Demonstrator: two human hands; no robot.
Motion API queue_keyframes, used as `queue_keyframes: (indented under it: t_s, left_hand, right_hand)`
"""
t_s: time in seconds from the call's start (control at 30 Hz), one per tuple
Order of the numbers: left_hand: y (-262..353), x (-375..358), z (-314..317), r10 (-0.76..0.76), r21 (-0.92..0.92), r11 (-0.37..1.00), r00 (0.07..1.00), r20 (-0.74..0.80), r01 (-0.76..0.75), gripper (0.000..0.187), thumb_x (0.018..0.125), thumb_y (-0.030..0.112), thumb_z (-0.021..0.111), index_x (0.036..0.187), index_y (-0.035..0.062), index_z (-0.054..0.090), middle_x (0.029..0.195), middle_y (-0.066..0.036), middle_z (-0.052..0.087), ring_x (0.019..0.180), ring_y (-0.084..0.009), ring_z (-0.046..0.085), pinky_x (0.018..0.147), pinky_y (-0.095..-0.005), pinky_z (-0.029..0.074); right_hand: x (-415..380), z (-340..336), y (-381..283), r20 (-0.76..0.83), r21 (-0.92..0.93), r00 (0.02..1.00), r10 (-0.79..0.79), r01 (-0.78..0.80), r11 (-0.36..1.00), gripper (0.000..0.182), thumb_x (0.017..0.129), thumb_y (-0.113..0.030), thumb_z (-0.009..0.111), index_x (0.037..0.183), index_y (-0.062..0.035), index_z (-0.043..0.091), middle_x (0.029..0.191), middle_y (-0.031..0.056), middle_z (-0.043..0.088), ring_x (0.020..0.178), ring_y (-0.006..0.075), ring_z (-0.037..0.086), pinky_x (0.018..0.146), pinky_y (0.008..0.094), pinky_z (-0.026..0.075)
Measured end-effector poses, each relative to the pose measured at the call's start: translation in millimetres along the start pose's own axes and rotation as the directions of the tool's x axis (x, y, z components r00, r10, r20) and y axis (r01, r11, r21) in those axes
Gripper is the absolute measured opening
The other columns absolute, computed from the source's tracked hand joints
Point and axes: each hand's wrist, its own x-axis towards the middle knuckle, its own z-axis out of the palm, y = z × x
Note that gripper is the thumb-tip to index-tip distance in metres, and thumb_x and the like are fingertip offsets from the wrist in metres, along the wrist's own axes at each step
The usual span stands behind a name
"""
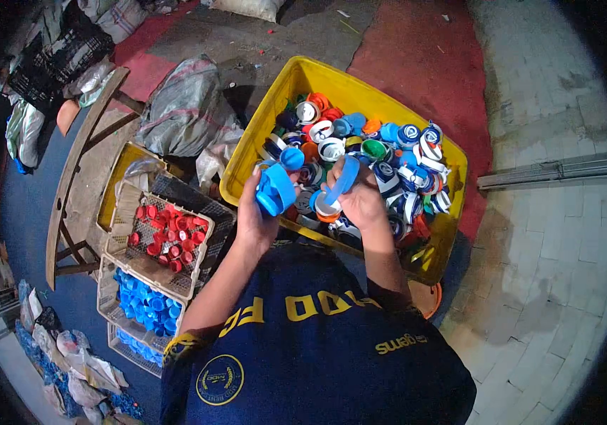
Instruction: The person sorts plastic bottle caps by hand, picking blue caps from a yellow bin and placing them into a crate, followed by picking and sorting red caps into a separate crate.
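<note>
My left hand (262, 212) is closed around several blue plastic caps (275, 190), held over the near left side of a yellow tub (261, 120). To its right, my right hand (362, 202) grips a light blue cap (344, 177) with a raised band, seen edge-on between thumb and fingers. Below both hands, the tub holds a heap of mixed caps in white, navy, orange, green and red. An orange-rimmed white cap (328, 207) lies right by my right fingertips.
At the left, a crate of red caps (169, 237) stands above a crate of blue caps (146, 301). A stuffed sack (184, 106) and a wooden bench frame (70, 170) are beyond. A metal rail (551, 171) lies at the right by the block surface.
</note>
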Motion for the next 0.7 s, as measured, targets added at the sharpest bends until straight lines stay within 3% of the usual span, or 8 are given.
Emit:
queue_keyframes:
  t_s: [0.03, 0.1, 0.17, 0.27, 0.33, 0.5, 0.6, 0.7]
  left_hand:
    - [-1.6, 0.5, -0.7, -0.026, -0.036, 0.999, 1.000, -0.015, 0.026, 0.055, 0.101, 0.050, 0.051, 0.134, 0.0064, 0.051, 0.126, -0.014, 0.064, 0.114, -0.0282, 0.065, 0.098, -0.0451, 0.052]
    - [-2.3, -3.0, -1.8, -0.041, -0.048, 0.998, 0.998, -0.036, 0.040, 0.054, 0.100, 0.051, 0.050, 0.134, 0.0083, 0.053, 0.127, -0.015, 0.063, 0.115, -0.0277, 0.065, 0.099, -0.0454, 0.051]
    - [-4.1, -3.4, -1.5, -0.070, -0.061, 0.996, 0.996, -0.056, 0.067, 0.054, 0.101, 0.054, 0.047, 0.132, 0.0111, 0.056, 0.126, -0.014, 0.064, 0.115, -0.0270, 0.064, 0.103, -0.0450, 0.048]
    - [1.4, -15.2, -3.3, -0.124, -0.064, 0.990, 0.992, 0.018, 0.125, 0.059, 0.101, 0.057, 0.042, 0.131, 0.0090, 0.057, 0.124, -0.014, 0.066, 0.115, -0.0268, 0.063, 0.105, -0.0434, 0.046]
    - [-1.0, -15.5, -13.2, -0.069, -0.045, 0.996, 0.996, 0.063, 0.072, 0.062, 0.102, 0.058, 0.039, 0.130, 0.0063, 0.056, 0.121, -0.013, 0.067, 0.113, -0.0263, 0.064, 0.103, -0.0419, 0.048]
    - [2.9, -19.3, -30.5, -0.060, -0.138, 0.988, 0.994, 0.094, 0.073, 0.059, 0.101, 0.055, 0.042, 0.129, 0.0053, 0.056, 0.117, -0.013, 0.068, 0.107, -0.0256, 0.066, 0.097, -0.0408, 0.051]
    - [6.7, -20.5, -31.2, -0.021, -0.189, 0.981, 0.998, 0.063, 0.033, 0.055, 0.100, 0.052, 0.048, 0.129, 0.0062, 0.055, 0.117, -0.014, 0.066, 0.107, -0.0252, 0.065, 0.093, -0.0387, 0.054]
    - [12.9, -21.9, -30.3, 0.007, -0.299, 0.954, 0.996, 0.091, 0.020, 0.055, 0.099, 0.050, 0.053, 0.132, 0.0060, 0.053, 0.122, -0.016, 0.063, 0.111, -0.0274, 0.064, 0.094, -0.0398, 0.054]
  right_hand:
    - [-3.0, 4.5, 3.6, -0.048, -0.004, 0.999, -0.002, 0.002, 1.000, 0.032, 0.091, -0.013, 0.066, 0.119, -0.0005, 0.057, 0.099, 0.0048, 0.060, 0.092, 0.0200, 0.060, 0.086, 0.0353, 0.049]
    - [-10.6, 29.5, -3.5, -0.050, -0.331, 0.998, 0.041, -0.055, 0.942, 0.032, 0.093, -0.011, 0.063, 0.122, 0.0011, 0.060, 0.110, 0.0089, 0.066, 0.097, 0.0179, 0.062, 0.090, 0.0330, 0.050]
    - [-19.4, 44.3, 3.9, -0.080, -0.685, 0.996, -0.026, -0.036, 0.728, 0.028, 0.095, -0.014, 0.064, 0.118, 0.0014, 0.067, 0.115, 0.0090, 0.070, 0.100, 0.0153, 0.064, 0.092, 0.0299, 0.050]
    - [-25.3, 77.7, 10.0, 0.116, -0.846, 0.993, -0.028, 0.114, 0.520, 0.028, 0.089, -0.010, 0.072, 0.114, 0.0015, 0.068, 0.106, 0.0122, 0.070, 0.097, 0.0205, 0.066, 0.082, 0.0322, 0.053]
    - [-24.7, 92.3, 23.6, 0.301, -0.879, 0.926, -0.228, 0.362, 0.311, 0.030, 0.087, -0.009, 0.074, 0.114, 0.0024, 0.068, 0.102, 0.0157, 0.068, 0.093, 0.0262, 0.067, 0.078, 0.0340, 0.054]
    - [-28.4, 112.9, 29.3, 0.278, -0.893, 0.943, -0.184, 0.324, 0.312, 0.035, 0.082, -0.009, 0.080, 0.115, -0.0011, 0.070, 0.105, 0.0117, 0.065, 0.085, 0.0213, 0.067, 0.075, 0.0313, 0.055]
    - [-20.5, 115.2, 19.3, 0.395, -0.861, 0.889, -0.231, 0.446, 0.243, 0.033, 0.082, -0.010, 0.079, 0.113, -0.0018, 0.071, 0.104, 0.0115, 0.065, 0.085, 0.0192, 0.066, 0.073, 0.0307, 0.054]
    - [-3.6, 101.8, 10.8, 0.241, -0.814, 0.949, -0.204, 0.313, 0.490, 0.023, 0.088, -0.018, 0.075, 0.105, -0.0033, 0.071, 0.098, 0.0094, 0.067, 0.085, 0.0169, 0.066, 0.070, 0.0289, 0.053]
